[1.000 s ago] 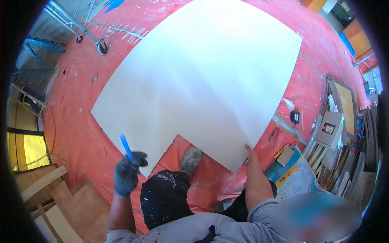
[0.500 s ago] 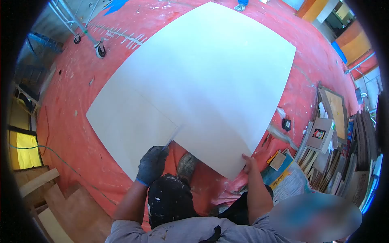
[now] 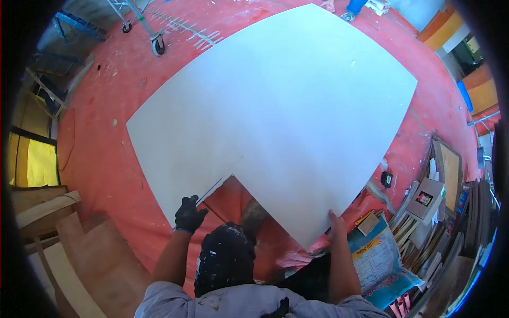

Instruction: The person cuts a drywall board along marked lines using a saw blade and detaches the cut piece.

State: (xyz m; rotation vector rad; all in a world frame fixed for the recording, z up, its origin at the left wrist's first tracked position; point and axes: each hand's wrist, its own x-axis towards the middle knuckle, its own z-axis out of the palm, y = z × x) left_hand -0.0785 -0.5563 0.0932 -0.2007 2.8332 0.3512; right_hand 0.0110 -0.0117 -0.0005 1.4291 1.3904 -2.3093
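A large white board (image 3: 297, 116) lies in front of me, with a notch cut into its near edge. My left hand (image 3: 190, 214), in a dark glove, is closed at the notch's left side. From it a thin, straight blade (image 3: 210, 191), which looks like a handsaw's, points up toward the notch's inner corner; its handle is hidden in the glove. My bare right hand (image 3: 336, 227) grips the board's near right edge, thumb on top and the other fingers mostly hidden. My knee (image 3: 225, 257) in paint-spotted dark trousers is below the notch.
Red sheeting (image 3: 101, 153) covers the floor. Brown panel offcuts (image 3: 101, 259) lie at left. A tape measure (image 3: 387, 179), a box (image 3: 426, 200), wood strips and a printed bag (image 3: 376, 254) sit at right. A wheeled frame (image 3: 157, 42) and another person's foot (image 3: 348, 16) are beyond the board.
My left hand has drawn back down and left with the blade, along the notch's edge. My right hand still grips the board. The whole view has shifted slightly.
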